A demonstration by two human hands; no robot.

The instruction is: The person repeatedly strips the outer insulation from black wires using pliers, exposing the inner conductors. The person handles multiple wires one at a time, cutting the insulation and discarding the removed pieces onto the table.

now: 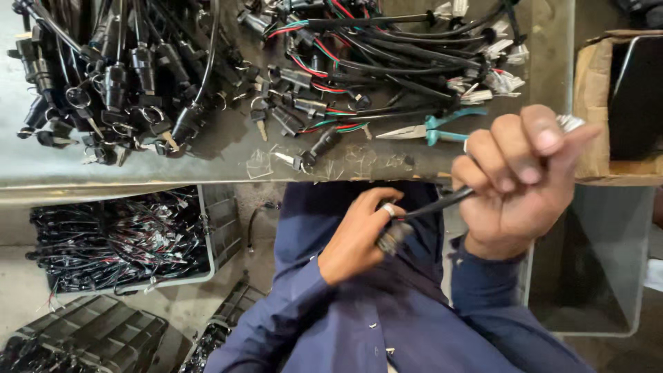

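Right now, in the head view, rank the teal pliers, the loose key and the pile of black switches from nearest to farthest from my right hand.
1. Teal pliers, on the bench just left of the right hand.
2. Loose key, mid-bench, farther left.
3. Pile of black switches, far left end of the bench.

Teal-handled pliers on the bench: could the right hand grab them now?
Probably not at once: the right hand is fisted round a black cable. The pliers lie close by, uncovered.
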